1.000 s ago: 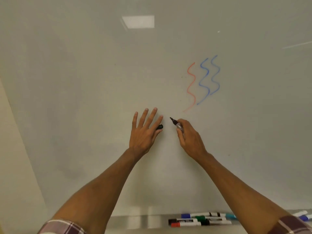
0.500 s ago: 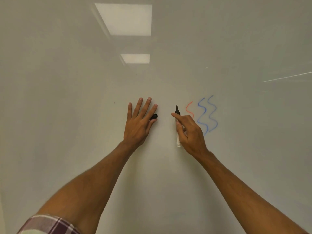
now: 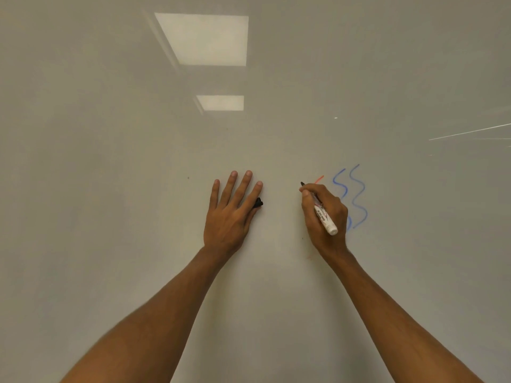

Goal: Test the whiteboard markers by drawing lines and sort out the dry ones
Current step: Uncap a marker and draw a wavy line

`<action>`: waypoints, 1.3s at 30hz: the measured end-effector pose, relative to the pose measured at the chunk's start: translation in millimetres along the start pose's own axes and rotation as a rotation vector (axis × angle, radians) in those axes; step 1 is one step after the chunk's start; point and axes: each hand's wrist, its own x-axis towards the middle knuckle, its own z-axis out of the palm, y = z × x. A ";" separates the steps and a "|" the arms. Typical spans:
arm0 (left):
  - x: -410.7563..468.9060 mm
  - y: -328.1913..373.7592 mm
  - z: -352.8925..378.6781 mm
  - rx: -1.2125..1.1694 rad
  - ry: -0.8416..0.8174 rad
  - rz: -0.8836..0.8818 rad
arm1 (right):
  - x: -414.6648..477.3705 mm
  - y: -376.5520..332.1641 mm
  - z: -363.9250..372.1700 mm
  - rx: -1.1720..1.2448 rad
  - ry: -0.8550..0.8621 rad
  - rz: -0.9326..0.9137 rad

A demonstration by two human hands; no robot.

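Note:
My right hand (image 3: 325, 217) grips a white-barrelled marker (image 3: 325, 217) with a black tip; the tip touches the whiteboard (image 3: 138, 189) just left of a red wavy line (image 3: 319, 179). Two blue wavy lines (image 3: 358, 197) stand to the right, partly hidden behind this hand. My left hand (image 3: 231, 214) lies flat against the board with fingers spread, and the black marker cap (image 3: 258, 203) is pinched under its thumb side.
Two ceiling lights reflect in the glossy board at the upper middle (image 3: 204, 40). A thin bright streak crosses the board at the far right (image 3: 470, 131). The marker tray is out of view.
The view tilted up, so the tray of markers dropped out of frame. My right hand rose to beside the red line and turned the marker tip onto the board. The left hand stays flat.

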 end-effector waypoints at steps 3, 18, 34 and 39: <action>0.6 0.8 1.5 0.000 0.001 -0.002 | 1.7 2.1 2.8 0.035 -0.013 0.148; -1.0 -2.2 2.9 0.013 -0.003 -0.003 | -25.6 11.5 12.3 -0.100 -0.062 -0.017; -1.4 0.4 1.4 -0.007 -0.001 -0.014 | -112.2 19.3 -8.6 -0.185 0.007 0.182; -6.3 1.5 0.1 -0.046 -0.023 -0.051 | -146.9 21.3 -12.3 -0.271 -0.106 0.089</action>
